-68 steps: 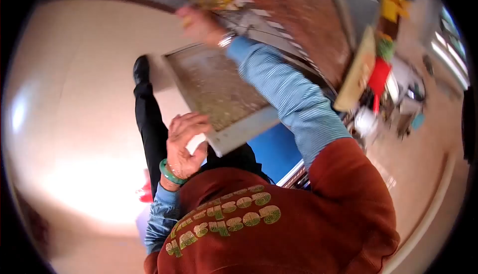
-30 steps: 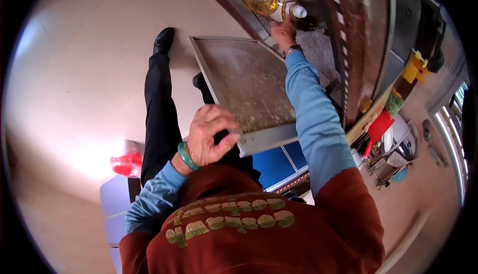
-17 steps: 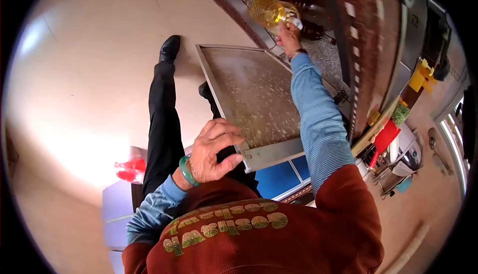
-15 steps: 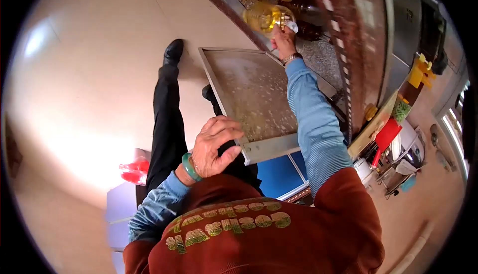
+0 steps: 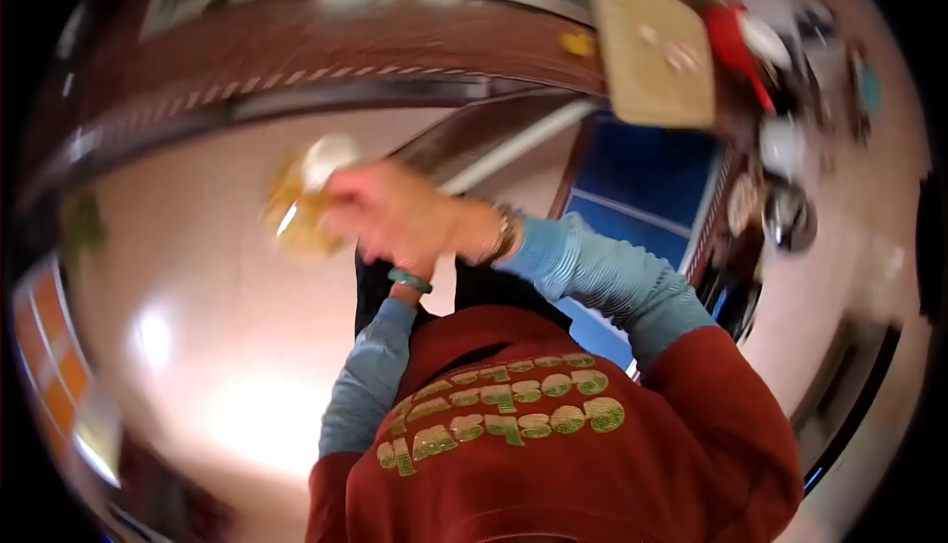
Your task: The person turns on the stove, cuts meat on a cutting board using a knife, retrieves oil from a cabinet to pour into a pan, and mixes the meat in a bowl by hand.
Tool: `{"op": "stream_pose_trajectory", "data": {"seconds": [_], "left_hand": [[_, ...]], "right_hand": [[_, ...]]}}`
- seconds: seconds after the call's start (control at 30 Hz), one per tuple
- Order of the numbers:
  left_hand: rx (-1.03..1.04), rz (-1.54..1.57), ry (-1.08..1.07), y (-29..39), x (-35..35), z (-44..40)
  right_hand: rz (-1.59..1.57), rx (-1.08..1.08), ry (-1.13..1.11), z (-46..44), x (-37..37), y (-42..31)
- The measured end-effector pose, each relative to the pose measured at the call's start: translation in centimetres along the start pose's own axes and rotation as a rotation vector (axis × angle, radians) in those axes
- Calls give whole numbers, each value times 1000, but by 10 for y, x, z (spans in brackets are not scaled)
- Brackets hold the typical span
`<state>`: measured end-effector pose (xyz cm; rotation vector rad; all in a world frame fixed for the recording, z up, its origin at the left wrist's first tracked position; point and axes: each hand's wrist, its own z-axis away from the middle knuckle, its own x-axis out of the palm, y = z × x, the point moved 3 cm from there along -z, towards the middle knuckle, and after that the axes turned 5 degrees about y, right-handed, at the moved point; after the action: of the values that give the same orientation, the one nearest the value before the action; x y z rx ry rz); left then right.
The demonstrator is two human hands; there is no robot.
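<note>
My right hand is closed on a bottle of yellow oil with a white cap. The bottle hangs over the floor in front of me, blurred by motion. Just beneath the right hand is my left hand, with a green bangle on its wrist. Its fingers are mostly hidden behind the right hand. Beyond both hands, the cupboard door slants out from under the counter.
A dark red counter edge runs across the top. On it lie a chopping board with pale pieces and a small yellow thing. A red thing and a steel pot are at the right, near blue cabinet panels.
My right hand has brought the oil bottle out of the cupboard to the left. My left hand has left the door, which stands closer to the counter. My view has turned.
</note>
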<state>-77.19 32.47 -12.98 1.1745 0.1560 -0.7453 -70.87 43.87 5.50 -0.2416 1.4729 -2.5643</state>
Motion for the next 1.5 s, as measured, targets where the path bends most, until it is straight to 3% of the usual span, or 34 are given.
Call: {"op": "stream_pose_trajectory", "data": {"seconds": [0.03,0.1,0.2,0.27,0.5,0.73,0.9,0.97,1.03,1.07,1.13,1.5], "left_hand": [[-7,42,4,-5,-6,-1],[-63,172,13,-12,-16,-3],[-220,513,-1,-10,-30,-8],[-273,722,-94,14,-19,-11],[-396,1171,-456,107,56,10],[-498,1231,-865,199,182,76],[-516,1137,-1243,241,256,126],[-527,1061,-1302,255,280,138],[-546,998,-1328,266,300,146],[-554,971,-1336,270,310,148],[-577,922,-1359,278,328,149],[-645,670,-1484,352,434,117]], "right_hand": [[157,-98,10,22,0,-30],[88,-449,96,56,6,-46],[56,-748,-36,126,1,-96],[130,-925,103,190,-19,-120],[513,-1124,659,304,-59,-110],[1068,-1054,1305,477,-121,-69],[1153,-920,1614,556,-153,-28],[1110,-929,1658,575,-165,-7],[776,-1039,1701,601,-176,4],[774,-1034,1715,611,-178,8],[222,-931,1724,631,-191,20],[-3,-787,1718,669,-295,38]]}}
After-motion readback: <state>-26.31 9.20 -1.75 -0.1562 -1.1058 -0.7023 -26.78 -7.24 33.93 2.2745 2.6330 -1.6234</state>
